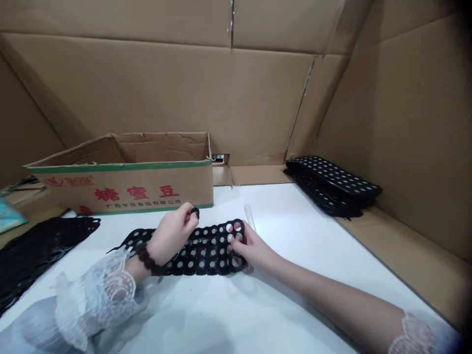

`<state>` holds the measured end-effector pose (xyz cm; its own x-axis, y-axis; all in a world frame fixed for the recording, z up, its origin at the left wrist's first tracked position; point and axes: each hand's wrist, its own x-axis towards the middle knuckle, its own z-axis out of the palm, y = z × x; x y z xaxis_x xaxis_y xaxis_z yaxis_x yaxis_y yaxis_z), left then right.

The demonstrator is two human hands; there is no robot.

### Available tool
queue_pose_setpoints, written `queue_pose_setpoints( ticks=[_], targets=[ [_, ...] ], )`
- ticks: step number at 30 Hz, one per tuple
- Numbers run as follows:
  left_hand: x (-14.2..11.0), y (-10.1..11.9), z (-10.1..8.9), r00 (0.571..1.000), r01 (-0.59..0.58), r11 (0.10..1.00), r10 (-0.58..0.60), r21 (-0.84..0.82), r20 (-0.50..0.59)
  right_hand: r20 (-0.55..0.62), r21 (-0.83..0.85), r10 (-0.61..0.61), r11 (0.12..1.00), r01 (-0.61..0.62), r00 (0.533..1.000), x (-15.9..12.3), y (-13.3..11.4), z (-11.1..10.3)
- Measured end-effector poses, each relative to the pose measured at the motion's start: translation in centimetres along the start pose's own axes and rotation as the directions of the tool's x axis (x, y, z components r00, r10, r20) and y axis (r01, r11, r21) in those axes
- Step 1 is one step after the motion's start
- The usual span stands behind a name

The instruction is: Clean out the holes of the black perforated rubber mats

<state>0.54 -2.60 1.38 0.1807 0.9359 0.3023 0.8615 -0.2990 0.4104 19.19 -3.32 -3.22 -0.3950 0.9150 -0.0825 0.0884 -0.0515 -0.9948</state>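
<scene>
A black strip with rows of round holes [201,253] lies on the white table in front of me. Its right end is pinched between the thumb and fingers of my right hand [252,248], and that edge looks slightly raised. My left hand [171,233] is above the strip's left part, hiding some of it. Between its thumb and forefinger is a small round black piece [195,212]; whether it is a solid disc or a ring I cannot tell. Just behind my right hand, a narrow translucent piece of plastic [250,216] rests on the table.
An open cardboard box [125,189] with red lettering stands at the back left. A heap of black netlike material [40,250] lies at the left. Stacked black dotted sheets [334,184] sit at the back right. Cardboard walls [269,98] enclose the white table [295,236].
</scene>
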Motion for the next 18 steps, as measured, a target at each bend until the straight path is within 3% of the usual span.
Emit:
queue_pose_setpoints(
  ticks=[4, 9, 14, 18],
  targets=[
    [-1.8, 1.4, 0.5, 0.976, -0.135, 0.989, 0.124, 0.051, 0.177, 0.101, -0.105, 0.101, 0.99, -0.09, 0.99, -0.6, -1.0, -0.6],
    [-4.0, 2.9, 1.8, 0.944, -0.197, 0.978, 0.171, 0.065, 0.283, 0.259, -0.116, 0.065, 0.993, -0.036, 0.964, -1.4, -2.1, -1.5],
    [-4.2, 3.1, 1.8, 0.933, -0.107, 0.981, 0.155, -0.159, 0.326, 0.213, 0.073, -0.082, 0.995, 0.068, 0.974, -1.3, -1.8, -0.6],
    [-3.9, 3.1, 1.6, 0.922, -0.027, 0.953, 0.14, -0.301, 0.36, 0.114, 0.1, -0.16, 0.984, 0.149, 0.981, -1.2, -1.3, 0.4]
  ],
)
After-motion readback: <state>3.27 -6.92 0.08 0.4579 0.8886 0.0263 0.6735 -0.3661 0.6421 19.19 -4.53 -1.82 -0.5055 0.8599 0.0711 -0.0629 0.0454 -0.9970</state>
